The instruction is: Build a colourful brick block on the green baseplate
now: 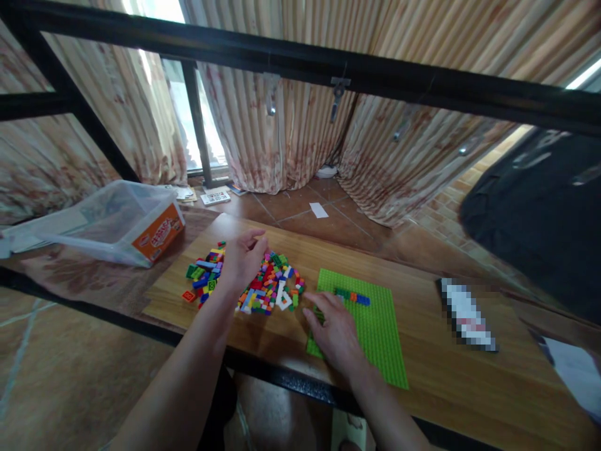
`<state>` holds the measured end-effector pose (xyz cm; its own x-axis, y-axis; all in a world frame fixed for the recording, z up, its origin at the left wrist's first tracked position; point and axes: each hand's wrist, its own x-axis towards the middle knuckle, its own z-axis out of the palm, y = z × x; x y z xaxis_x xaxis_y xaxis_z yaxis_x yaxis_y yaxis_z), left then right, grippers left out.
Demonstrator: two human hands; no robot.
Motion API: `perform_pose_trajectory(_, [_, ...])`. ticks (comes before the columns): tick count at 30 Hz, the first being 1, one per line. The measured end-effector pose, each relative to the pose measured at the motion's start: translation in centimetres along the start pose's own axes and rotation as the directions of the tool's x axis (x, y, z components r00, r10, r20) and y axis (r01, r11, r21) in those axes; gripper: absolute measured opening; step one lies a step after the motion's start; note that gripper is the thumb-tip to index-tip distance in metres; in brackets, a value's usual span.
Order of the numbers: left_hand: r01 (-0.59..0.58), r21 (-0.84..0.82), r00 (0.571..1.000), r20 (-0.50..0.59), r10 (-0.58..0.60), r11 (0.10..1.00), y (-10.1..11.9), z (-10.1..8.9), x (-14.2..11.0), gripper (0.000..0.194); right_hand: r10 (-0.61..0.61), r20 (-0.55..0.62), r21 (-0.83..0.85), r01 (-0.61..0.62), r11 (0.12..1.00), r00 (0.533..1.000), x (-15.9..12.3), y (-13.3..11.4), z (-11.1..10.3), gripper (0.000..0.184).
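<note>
A heap of small coloured bricks [263, 285] lies on the wooden table [469, 382]. My left hand [244, 257] hovers over the heap with its fingers curled together in a pinch; what it holds is hidden. To the right lies a green baseplate [375, 326] with a short row of green, orange and blue bricks [352, 295] fixed near its far edge. My right hand [335, 332] rests flat on the baseplate's near left corner, fingers stretched out.
A clear plastic tub with an orange label [126, 222] stands at the far left on a patterned cloth. A blurred flat object [467, 313] lies right of the baseplate, papers [573, 369] beyond it. A black frame bar [328, 69] crosses overhead; curtains hang behind.
</note>
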<state>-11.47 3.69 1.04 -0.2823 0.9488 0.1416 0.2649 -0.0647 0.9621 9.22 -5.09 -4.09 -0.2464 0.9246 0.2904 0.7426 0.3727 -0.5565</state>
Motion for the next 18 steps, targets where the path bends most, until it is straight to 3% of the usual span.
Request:
perform_pose_trajectory(6, [-0.035, 0.116, 0.992, 0.121, 0.02, 0.993, -1.2, -0.8, 0.2, 0.038, -0.046, 0.079, -0.053, 0.05, 0.997, 0.996, 1.1, -0.5, 1.4, 0.036])
perform_pose_trajectory(11, [-0.121, 0.31, 0.989, 0.122, 0.086, 0.943, -1.7, -1.6, 0.4, 0.035, 0.001, 0.114, -0.099, 0.011, 0.995, 0.993, 2.0, -1.3, 2.2, 0.027])
perform_pose_trajectory(15, [-0.201, 0.496, 0.97, 0.218, 0.103, 0.845, -1.4, -1.8, 0.2, 0.032, -0.002, 0.133, -0.053, 0.009, 0.999, 0.991, 2.1, -1.4, 2.3, 0.025])
perform_pose_trajectory(18, [-0.274, 0.647, 0.954, 0.276, 0.116, 0.712, -1.4, -1.2, -0.1, 0.033, -0.006, 0.124, -0.016, 0.008, 1.0, 0.992, 1.9, -1.2, 2.3, 0.027])
